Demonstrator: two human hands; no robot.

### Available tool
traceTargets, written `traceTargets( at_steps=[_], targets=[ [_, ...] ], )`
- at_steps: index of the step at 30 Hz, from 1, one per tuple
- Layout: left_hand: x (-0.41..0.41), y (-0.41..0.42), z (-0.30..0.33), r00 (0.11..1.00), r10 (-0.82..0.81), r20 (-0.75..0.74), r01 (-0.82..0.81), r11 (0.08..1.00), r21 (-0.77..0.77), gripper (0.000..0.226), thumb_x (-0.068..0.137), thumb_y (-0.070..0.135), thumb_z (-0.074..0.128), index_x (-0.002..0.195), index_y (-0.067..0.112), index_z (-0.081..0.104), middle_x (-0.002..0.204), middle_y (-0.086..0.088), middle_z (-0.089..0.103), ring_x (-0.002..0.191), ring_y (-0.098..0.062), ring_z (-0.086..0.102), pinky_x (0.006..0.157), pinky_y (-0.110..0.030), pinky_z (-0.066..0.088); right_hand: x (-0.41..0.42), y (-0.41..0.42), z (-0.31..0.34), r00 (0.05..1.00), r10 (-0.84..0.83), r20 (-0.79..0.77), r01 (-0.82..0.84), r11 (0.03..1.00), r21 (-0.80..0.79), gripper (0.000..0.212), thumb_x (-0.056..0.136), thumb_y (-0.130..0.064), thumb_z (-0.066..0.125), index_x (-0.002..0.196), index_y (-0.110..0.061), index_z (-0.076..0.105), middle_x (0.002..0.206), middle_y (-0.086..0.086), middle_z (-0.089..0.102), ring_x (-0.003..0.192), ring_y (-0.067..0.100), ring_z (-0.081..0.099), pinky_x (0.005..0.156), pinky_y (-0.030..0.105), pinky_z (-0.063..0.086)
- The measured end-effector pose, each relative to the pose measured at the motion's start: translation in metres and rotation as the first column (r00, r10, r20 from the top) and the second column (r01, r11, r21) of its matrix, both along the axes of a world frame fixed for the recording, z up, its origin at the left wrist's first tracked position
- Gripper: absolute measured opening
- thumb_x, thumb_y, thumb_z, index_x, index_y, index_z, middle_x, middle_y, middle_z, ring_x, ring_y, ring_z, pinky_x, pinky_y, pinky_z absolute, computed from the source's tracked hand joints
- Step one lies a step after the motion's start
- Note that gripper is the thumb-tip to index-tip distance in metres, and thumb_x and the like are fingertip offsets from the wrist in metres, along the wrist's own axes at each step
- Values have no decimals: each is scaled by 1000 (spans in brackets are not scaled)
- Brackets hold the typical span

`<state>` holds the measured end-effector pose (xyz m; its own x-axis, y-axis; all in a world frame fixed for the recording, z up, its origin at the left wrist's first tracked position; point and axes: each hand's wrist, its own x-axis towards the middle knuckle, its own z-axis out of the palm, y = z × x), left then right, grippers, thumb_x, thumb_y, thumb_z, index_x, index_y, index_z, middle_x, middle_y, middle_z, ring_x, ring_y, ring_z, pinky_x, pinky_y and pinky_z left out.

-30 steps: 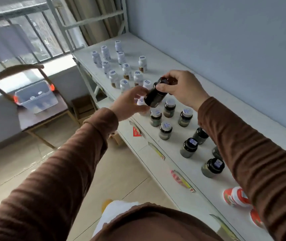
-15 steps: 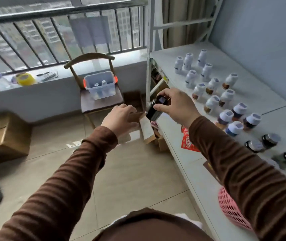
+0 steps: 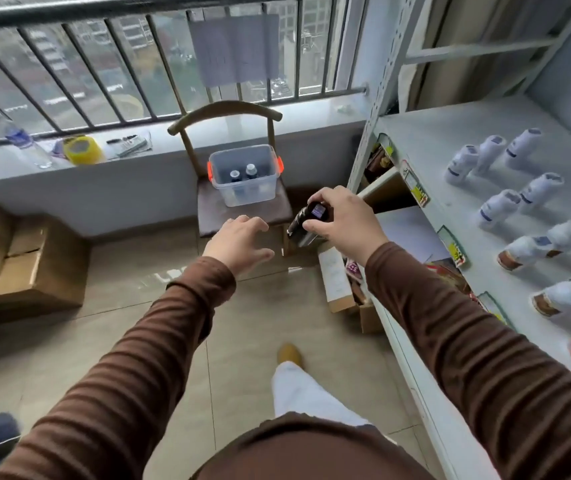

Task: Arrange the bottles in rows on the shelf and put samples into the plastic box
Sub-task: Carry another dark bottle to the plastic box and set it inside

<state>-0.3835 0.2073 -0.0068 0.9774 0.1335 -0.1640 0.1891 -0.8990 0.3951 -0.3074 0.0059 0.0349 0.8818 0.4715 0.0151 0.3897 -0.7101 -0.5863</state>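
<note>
My right hand [image 3: 343,220] grips a dark bottle [image 3: 306,225] by its black cap, holding it in the air over the floor, just right of the chair seat. Beside it my left hand [image 3: 240,242] hovers with relaxed fingers and holds nothing. Ahead, a clear plastic box [image 3: 244,178] with orange latches stands on a wooden chair [image 3: 242,211]; two capped bottles stand inside it. On the right, the white shelf [image 3: 426,140] carries rows of white bottles [image 3: 499,206], blurred in this view.
Cardboard boxes [image 3: 24,268] sit on the floor at left, and more cartons [image 3: 337,282] lie under the shelf. The windowsill holds a roll of yellow tape [image 3: 81,150] and a water bottle [image 3: 24,143]. Tiled floor lies between me and the chair.
I have turned from the shelf toward the chair. The dark bottle left the shelf in my right hand, my left hand let go of it, and the plastic box is closer.
</note>
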Motion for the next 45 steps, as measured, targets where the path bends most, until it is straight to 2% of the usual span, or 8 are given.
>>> traceTargets(
  at_steps=[11,15,20,28,32,36,39,45],
  targets=[
    [155,117,-28,992,67,-107,-62,997,54,53,81,40,69,129,22,53,126,-5,53,118,-27,46,102,-35,38,171,121,-34,991,64,-115,-72,995,-72,35,79,-32,73,111,-24,60,108,0,57,95,20,59,80,25,42],
    [206,161,-47,993,63,-101,-59,997,44,53,81,39,69,128,20,53,128,-5,53,119,-27,46,102,-37,40,219,167,-52,984,48,-169,-64,994,-89,33,79,-30,75,108,-25,60,111,0,58,98,23,60,90,34,49],
    [274,218,-82,992,28,-119,-25,999,26,50,80,39,67,126,22,54,128,-2,52,119,-26,46,101,-40,42,276,227,-79,986,-1,-168,-23,990,-139,29,81,-33,73,104,-23,59,106,-2,55,94,23,60,86,31,46],
    [360,283,-145,981,-8,-192,8,1000,2,55,81,34,69,129,16,49,127,-5,51,119,-28,45,97,-44,44,354,299,-154,956,-147,-253,95,974,-207,27,83,-29,72,101,-21,54,129,4,48,93,29,61,86,34,47],
    [397,293,-181,972,-40,-230,43,999,6,53,81,32,69,127,14,47,127,-8,50,118,-29,45,93,-41,45,390,316,-200,927,-212,-311,130,956,-264,27,83,-26,71,101,-23,52,128,2,47,95,32,62,91,41,50],
    [431,295,-218,955,-69,-288,82,996,34,50,82,27,66,127,14,48,126,-8,50,114,-30,46,90,-43,46,428,333,-254,919,-205,-336,86,938,-335,28,84,-25,70,104,-21,52,151,2,33,107,33,60,91,40,50],
    [451,299,-247,938,-83,-338,109,992,57,47,83,24,64,126,14,48,126,-8,49,112,-31,47,88,-44,47,451,345,-298,911,-193,-363,34,915,-401,33,85,-25,70,111,-19,51,139,8,42,119,30,54,93,40,49],
    [478,306,-303,915,-103,-391,132,990,47,49,84,18,62,130,14,47,130,-7,49,115,-31,47,89,-41,46,474,357,-374,882,-232,-410,-7,864,-504,39,87,-25,69,120,-20,48,121,7,48,104,30,61,85,40,51]
  ],
)
